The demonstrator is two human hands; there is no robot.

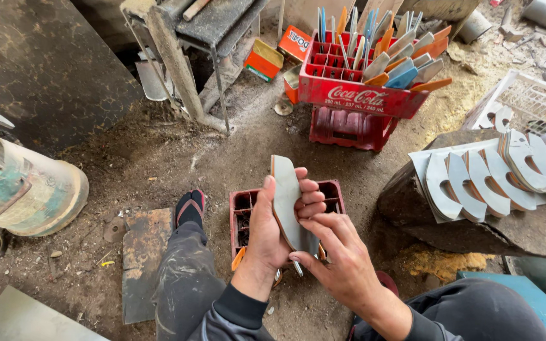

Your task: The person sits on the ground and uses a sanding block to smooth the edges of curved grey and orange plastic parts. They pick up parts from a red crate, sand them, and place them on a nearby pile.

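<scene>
Your left hand (273, 227) is wrapped around a stack of flat grey metal blades (287, 202), held upright above the small red crate (333, 192) between your legs. Your right hand (342, 262) pinches the stack's lower edge; you seem to be squaring it. The big red crate (355, 95) ahead holds handled tools standing in its cells.

View: single head cam, worn by a seated person.
Facing: steeply down and fwd, over own lap to the dirt floor (159, 158).
Nearness: close; left hand (273, 230) and right hand (342, 262) sit centre-low.
Reach: top of frame takes in red crate (358, 95) farther off.
Shared: n/a, one view only.
</scene>
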